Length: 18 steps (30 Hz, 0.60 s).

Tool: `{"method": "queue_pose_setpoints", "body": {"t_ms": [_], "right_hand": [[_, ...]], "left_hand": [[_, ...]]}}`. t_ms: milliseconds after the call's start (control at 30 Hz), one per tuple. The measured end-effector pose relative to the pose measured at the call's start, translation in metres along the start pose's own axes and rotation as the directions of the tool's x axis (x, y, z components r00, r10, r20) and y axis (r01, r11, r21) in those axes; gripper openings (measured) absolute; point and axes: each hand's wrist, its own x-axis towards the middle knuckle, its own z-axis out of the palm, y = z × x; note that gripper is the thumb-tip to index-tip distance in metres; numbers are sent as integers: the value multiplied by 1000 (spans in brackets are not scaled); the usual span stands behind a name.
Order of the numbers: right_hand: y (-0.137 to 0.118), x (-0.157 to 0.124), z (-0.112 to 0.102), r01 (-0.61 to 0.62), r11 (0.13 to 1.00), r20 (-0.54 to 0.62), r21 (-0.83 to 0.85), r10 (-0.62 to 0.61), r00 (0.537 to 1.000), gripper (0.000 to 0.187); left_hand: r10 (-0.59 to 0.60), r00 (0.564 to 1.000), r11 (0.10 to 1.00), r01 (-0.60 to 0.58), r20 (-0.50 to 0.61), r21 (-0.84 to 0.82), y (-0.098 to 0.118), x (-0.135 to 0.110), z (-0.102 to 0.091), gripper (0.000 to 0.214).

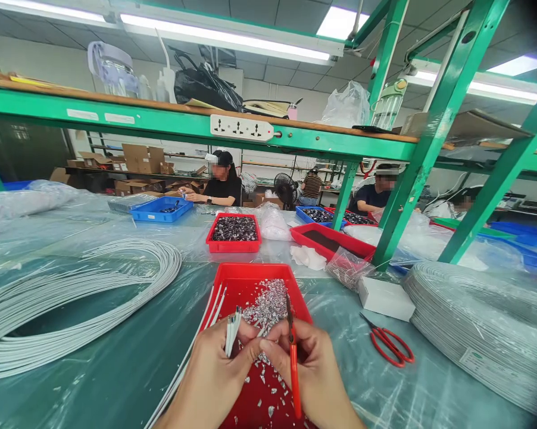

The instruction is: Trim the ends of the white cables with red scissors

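Observation:
My left hand (217, 366) is closed around several white cables (233, 333), whose stripped ends stick up between the fingers. Dark and coloured wire tips show at those ends. My right hand (306, 363) has red-handled scissors (294, 369) tucked in it, dark blades pointing away from me. Thumbs and fingertips of both hands meet in a pinch over the red tray (255, 271); what lies between them is mostly hidden. Silvery foil scraps (271, 301) are heaped and scattered in the tray. More white cable ends (217, 304) rest along its left side.
A large coil of white cable (161, 268) lies left, a plastic-wrapped coil (474, 322) right. Another pair of red-handled scissors (391, 344) and a white box (387, 297) are nearby. Beyond are a red tray of dark parts (233, 245), a green shelf frame (397, 202) and co-workers.

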Motion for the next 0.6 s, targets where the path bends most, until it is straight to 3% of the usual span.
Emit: {"method": "queue_pose_setpoints", "body": {"t_ms": [100, 233, 367, 600], "right_hand": [[3, 2, -5, -12, 994, 15, 111, 10, 1000, 21], [8, 6, -11, 42, 995, 14, 91, -44, 999, 22], [4, 7, -11, 47, 996, 119, 82, -56, 991, 16], [3, 10, -10, -28, 992, 30, 124, 24, 999, 25]], "left_hand": [[-19, 999, 988, 24, 35, -155, -2, 1, 0, 23], [-17, 989, 958, 58, 148, -279, 0, 2, -3, 27], [-11, 967, 943, 95, 256, -319, 2, 4, -7, 44], [-1, 968, 956, 74, 250, -283, 4, 7, -6, 42]]}}
